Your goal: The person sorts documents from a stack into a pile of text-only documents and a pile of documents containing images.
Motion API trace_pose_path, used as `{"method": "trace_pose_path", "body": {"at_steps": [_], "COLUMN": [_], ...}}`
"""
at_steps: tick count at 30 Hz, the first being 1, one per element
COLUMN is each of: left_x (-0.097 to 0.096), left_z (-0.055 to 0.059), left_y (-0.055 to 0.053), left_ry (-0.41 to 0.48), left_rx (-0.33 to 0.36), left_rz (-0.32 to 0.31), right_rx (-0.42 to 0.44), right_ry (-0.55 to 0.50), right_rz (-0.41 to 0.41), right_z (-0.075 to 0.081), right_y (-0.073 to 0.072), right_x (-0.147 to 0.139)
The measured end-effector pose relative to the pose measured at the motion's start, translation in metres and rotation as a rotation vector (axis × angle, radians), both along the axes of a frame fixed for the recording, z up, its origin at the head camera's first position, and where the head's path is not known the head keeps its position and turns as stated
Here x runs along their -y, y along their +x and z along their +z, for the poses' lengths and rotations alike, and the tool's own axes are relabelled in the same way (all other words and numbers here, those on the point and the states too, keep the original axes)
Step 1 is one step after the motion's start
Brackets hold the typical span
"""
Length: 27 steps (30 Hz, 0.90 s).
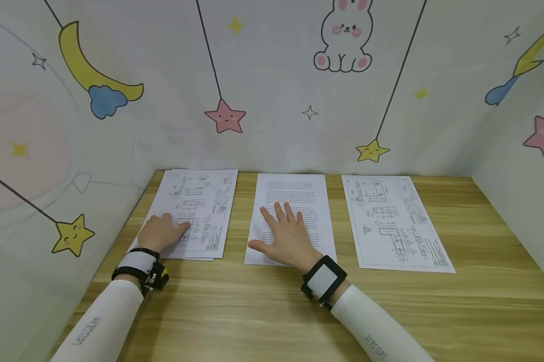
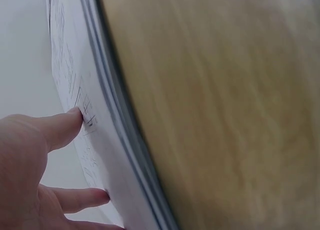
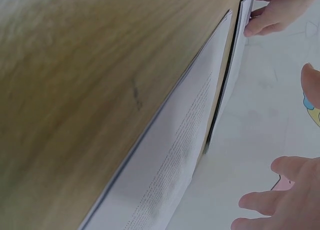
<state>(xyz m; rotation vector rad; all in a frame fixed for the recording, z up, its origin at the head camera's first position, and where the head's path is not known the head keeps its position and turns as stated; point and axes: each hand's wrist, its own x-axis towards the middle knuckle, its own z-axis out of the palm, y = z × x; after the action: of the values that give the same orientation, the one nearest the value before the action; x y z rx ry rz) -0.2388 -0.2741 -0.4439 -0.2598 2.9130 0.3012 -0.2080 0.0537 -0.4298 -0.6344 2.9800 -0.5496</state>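
On the left lies a stack of sheets with technical drawings (image 1: 217, 201), its lower edges slightly uneven. My left hand (image 1: 159, 232) is over its left part, and in the left wrist view the thumb (image 2: 62, 127) and fingertips touch the top drawing sheet (image 2: 75, 54). Text-printed sheets (image 1: 294, 186) lie in the middle. My right hand (image 1: 290, 239) is spread above them, its palm covering part of the lower text. The right wrist view shows its fingers (image 3: 265, 202) apart from the printed sheets (image 3: 165, 155), holding nothing.
One more technical drawing (image 1: 380, 221) lies on the right of the wooden table (image 1: 235, 311). A pale curtain-like wall (image 1: 276, 146) with cartoon stars, a moon and a rabbit rises behind the table and along both sides.
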Motion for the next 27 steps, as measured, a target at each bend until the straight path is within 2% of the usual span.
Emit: {"method": "trace_pose_path", "body": {"at_steps": [8,14,27], "left_x": [-0.01,-0.006,0.006], "left_z": [0.001,0.003,-0.002], "left_y": [0.0,-0.002,-0.021], "left_ry": [0.037,0.005,-0.036], "left_rx": [-0.009,-0.043,0.026], "left_rz": [-0.006,0.035,0.164], "right_rx": [-0.011,-0.011,-0.012], "right_ry": [-0.004,-0.006,-0.03], "right_rz": [-0.004,-0.001,0.0], "right_z": [-0.001,-0.002,-0.006], "right_y": [0.0,0.0,0.001], "right_x": [0.0,0.0,0.002]}}
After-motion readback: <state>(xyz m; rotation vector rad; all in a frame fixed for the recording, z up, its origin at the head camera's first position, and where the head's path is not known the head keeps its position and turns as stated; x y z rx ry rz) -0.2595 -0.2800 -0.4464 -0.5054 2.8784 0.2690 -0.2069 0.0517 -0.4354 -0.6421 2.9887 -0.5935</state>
